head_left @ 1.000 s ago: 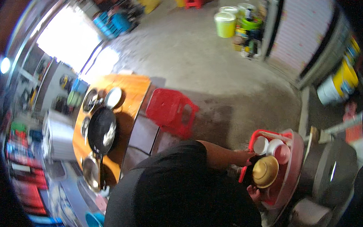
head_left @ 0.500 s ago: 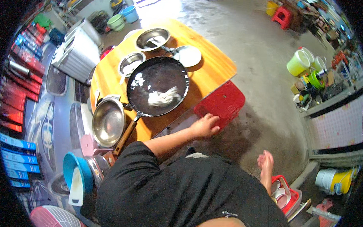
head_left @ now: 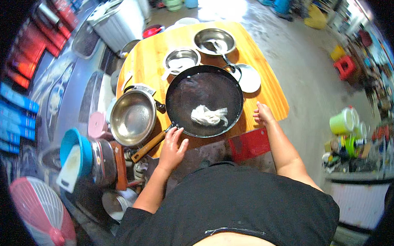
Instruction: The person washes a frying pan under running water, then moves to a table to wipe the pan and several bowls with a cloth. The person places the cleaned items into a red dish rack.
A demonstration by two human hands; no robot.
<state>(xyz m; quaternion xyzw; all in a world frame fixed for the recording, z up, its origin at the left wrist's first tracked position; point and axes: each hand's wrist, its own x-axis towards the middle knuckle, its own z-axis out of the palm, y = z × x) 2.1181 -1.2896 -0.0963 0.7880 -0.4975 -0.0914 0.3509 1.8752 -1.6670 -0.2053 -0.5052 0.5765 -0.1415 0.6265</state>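
Observation:
A large black frying pan (head_left: 193,94) with a wooden handle (head_left: 149,146) lies on the wooden table (head_left: 274,89). Inside it a crumpled white cloth (head_left: 209,115) rests near the front edge. My left hand (head_left: 173,149) is beside the place where handle and pan join, its fingers apart and holding nothing. Over the table's right edge, away from the pan, my right hand (head_left: 263,114) has its fingers loosely curled, and no object shows in them. A steel pan (head_left: 133,117) sits left of the black one.
Behind the black pan stand two steel bowls (head_left: 214,41) with pale utensils inside and a white plate (head_left: 249,79). A red stool (head_left: 249,144) is under the table's front edge. At the left are a blue basin (head_left: 76,150) and a pink-and-white fan (head_left: 44,211).
My left hand has come in beside the pan handle. My right hand has moved up to the table's right edge. The cloth looks more bunched, and the view has turned.

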